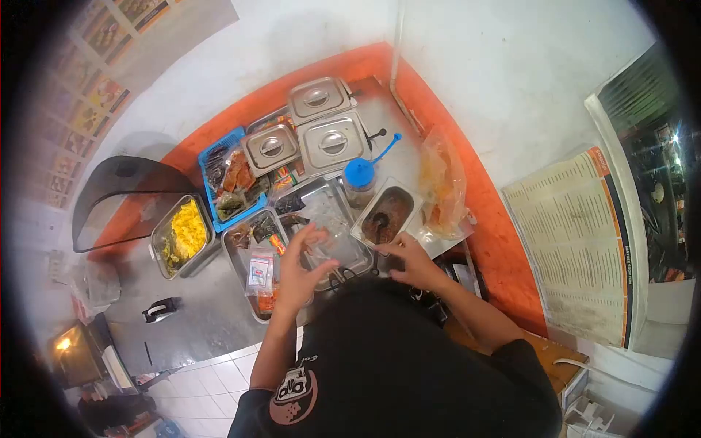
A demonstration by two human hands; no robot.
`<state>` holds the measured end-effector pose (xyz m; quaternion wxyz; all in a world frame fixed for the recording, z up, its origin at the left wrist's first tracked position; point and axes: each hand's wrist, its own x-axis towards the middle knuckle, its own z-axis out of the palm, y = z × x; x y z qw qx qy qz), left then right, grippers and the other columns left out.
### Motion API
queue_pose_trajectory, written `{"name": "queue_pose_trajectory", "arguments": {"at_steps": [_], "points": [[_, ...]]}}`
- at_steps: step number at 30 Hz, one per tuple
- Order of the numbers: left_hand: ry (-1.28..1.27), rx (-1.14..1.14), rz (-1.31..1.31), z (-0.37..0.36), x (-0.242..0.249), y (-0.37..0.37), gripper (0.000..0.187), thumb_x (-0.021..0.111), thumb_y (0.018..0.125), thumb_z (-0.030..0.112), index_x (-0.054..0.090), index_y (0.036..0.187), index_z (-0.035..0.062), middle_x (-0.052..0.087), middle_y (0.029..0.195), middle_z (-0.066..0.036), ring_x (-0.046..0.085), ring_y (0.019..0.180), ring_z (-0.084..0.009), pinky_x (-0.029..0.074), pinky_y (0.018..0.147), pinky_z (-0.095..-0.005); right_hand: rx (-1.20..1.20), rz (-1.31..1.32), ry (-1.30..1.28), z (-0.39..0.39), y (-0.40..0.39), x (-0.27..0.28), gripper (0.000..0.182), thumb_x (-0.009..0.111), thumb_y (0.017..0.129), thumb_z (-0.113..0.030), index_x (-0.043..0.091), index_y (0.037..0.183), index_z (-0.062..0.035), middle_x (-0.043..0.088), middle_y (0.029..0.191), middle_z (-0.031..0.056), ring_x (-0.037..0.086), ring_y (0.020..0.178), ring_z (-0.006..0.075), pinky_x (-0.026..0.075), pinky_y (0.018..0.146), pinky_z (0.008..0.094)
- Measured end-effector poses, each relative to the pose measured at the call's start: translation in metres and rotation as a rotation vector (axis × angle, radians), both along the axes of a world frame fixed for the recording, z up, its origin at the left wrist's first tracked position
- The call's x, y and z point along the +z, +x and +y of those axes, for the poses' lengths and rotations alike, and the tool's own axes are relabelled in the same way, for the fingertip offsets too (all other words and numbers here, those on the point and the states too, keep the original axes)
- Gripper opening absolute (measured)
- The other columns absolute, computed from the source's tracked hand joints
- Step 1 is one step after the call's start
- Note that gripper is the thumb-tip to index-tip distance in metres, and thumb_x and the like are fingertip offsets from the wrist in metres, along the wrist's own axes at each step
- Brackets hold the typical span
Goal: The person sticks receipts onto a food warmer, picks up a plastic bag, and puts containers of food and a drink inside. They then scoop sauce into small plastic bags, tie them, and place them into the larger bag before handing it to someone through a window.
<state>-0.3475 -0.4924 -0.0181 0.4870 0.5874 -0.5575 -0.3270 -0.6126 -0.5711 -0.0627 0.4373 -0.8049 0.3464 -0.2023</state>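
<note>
My left hand (298,271) is over the left side of a metal tray (349,201) that has clear plastic in it. Its thumb and fingers are spread, with no held object that I can make out. At the near end of a rectangular container of brown sauce (398,204) is my right hand (415,264), its thumb and index finger apart. A black utensil (380,219) rests in the sauce, its handle close to that hand's fingertips. Whether the fingers touch it I cannot tell. Black handles (342,277) show at the tray's near edge, between my hands.
Behind the tray stand lidded metal pans (332,142) and a blue-topped container (358,174). To the left are a blue basket (212,193) of packets, a tray of sachets (237,266) and a pan of yellow food (188,230). A plastic bag (442,182) lies right.
</note>
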Motion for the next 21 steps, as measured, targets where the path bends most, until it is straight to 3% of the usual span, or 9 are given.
{"name": "queue_pose_trajectory", "arguments": {"at_steps": [4,6,8,10,11,17,21], "points": [[0.037,0.036,0.097,-0.004,-0.012,0.002,0.080,0.084,0.068,0.005,0.045,0.138,0.0062,0.064,0.116,-0.006,0.058,0.108,-0.0167,0.042,0.086,-0.0311,0.004,0.024,-0.186,0.003,0.017,-0.031,0.036,0.072,0.069,-0.005,0.069,0.104,-0.0130,0.052,0.091,0.0085,0.052,0.081,0.0278,0.044,0.079,0.0350],[0.036,0.043,0.154,-0.010,-0.012,0.003,0.079,0.083,0.069,0.004,0.044,0.138,0.0060,0.063,0.117,-0.006,0.058,0.108,-0.0162,0.042,0.088,-0.0313,-0.190,-0.015,-0.224,-0.023,0.025,-0.049,0.034,0.071,0.073,-0.009,0.069,0.106,-0.0138,0.052,0.086,0.0094,0.054,0.087,0.0304,0.044,0.079,0.0409],[0.049,0.053,0.213,-0.008,-0.013,0.003,0.078,0.082,0.070,0.003,0.044,0.138,0.0058,0.063,0.118,-0.006,0.057,0.109,-0.0158,0.041,0.089,-0.0314,-0.276,-0.069,-0.322,-0.036,0.019,-0.026,0.023,0.071,0.078,-0.012,0.072,0.102,-0.0106,0.058,0.081,0.0102,0.058,0.082,0.0289,0.047,0.073,0.0386],[0.065,0.060,0.285,-0.006,-0.016,0.004,0.076,0.081,0.072,0.002,0.044,0.138,0.0054,0.062,0.118,-0.006,0.057,0.109,-0.0155,0.041,0.090,-0.0310,-0.439,-0.129,-0.049,-0.042,0.010,-0.013,0.015,0.069,0.084,-0.013,0.072,0.096,-0.0051,0.065,0.083,0.0129,0.062,0.075,0.0267,0.048,0.065,0.0346],[0.066,0.062,0.287,-0.005,-0.017,0.005,0.076,0.081,0.072,0.002,0.044,0.138,0.0054,0.062,0.118,-0.006,0.057,0.109,-0.0155,0.041,0.090,-0.0310,-0.403,-0.138,-0.136,-0.043,0.008,-0.009,0.014,0.066,0.088,-0.012,0.072,0.095,-0.0012,0.068,0.085,0.0147,0.065,0.071,0.0251,0.049,0.060,0.0314],[0.108,0.057,0.243,-0.003,-0.022,0.007,0.074,0.079,0.072,0.001,0.044,0.137,0.0052,0.062,0.116,-0.005,0.057,0.107,-0.0154,0.041,0.089,-0.0308,-0.098,-0.081,0.084,-0.025,-0.005,-0.012,0.013,0.067,0.088,-0.009,0.072,0.097,-0.0011,0.070,0.090,0.0138,0.066,0.082,0.0241,0.051,0.070,0.0307],[0.124,0.060,0.211,-0.005,-0.027,0.007,0.073,0.079,0.073,0.002,0.045,0.137,0.0046,0.061,0.117,-0.005,0.057,0.107,-0.0151,0.041,0.088,-0.0307,-0.261,-0.091,0.176,-0.025,-0.013,0.003,0.014,0.068,0.087,-0.010,0.072,0.098,-0.0019,0.070,0.090,0.0131,0.066,0.084,0.0232,0.051,0.072,0.0311]]}}
